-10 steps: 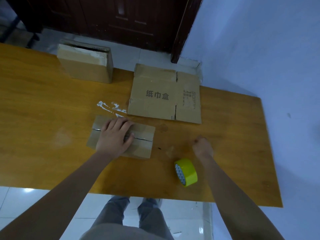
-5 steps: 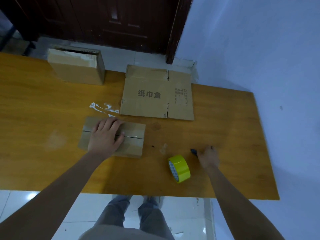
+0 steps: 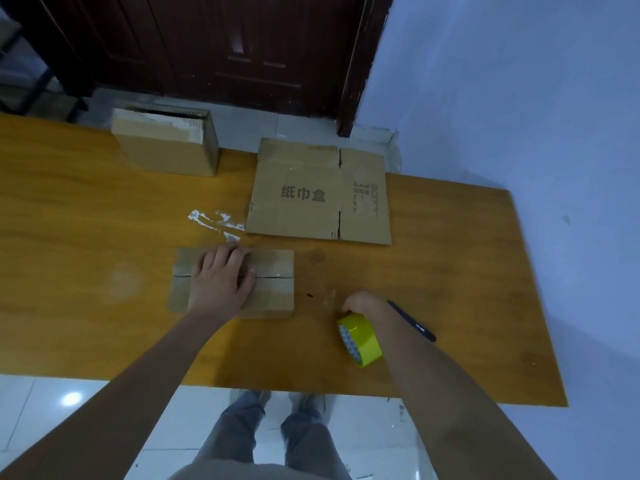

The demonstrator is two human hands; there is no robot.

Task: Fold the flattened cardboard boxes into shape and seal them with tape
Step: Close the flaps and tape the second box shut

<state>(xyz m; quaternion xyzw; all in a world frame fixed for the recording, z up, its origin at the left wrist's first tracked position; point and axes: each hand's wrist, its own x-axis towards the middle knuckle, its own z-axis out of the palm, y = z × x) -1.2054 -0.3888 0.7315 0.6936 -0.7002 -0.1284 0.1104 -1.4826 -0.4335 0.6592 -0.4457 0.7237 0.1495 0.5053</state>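
Folded small box (image 3: 235,282) near the front-left of the wooden surface (image 3: 450,271), flaps shut, open seam running left to right across the top. Flat on that seam, left hand (image 3: 221,282), fingers (image 3: 225,254) straight and spread, pressing the flaps down. To the right of the box, well apart: yellow tape roll (image 3: 360,339) on edge, touched at its far rim by the right hand (image 3: 360,303). Right-hand fingers hidden behind the wrist; grip cannot be told. Nearer to the roll: right hand, by far. Likely next: roll carried leftward, strip laid along the seam.

Counted: folded boxes two, second one (image 3: 166,143) at the far edge; flattened box (image 3: 318,195) one; tape roll one; pen (image 3: 412,320) one, just right of the wrist.
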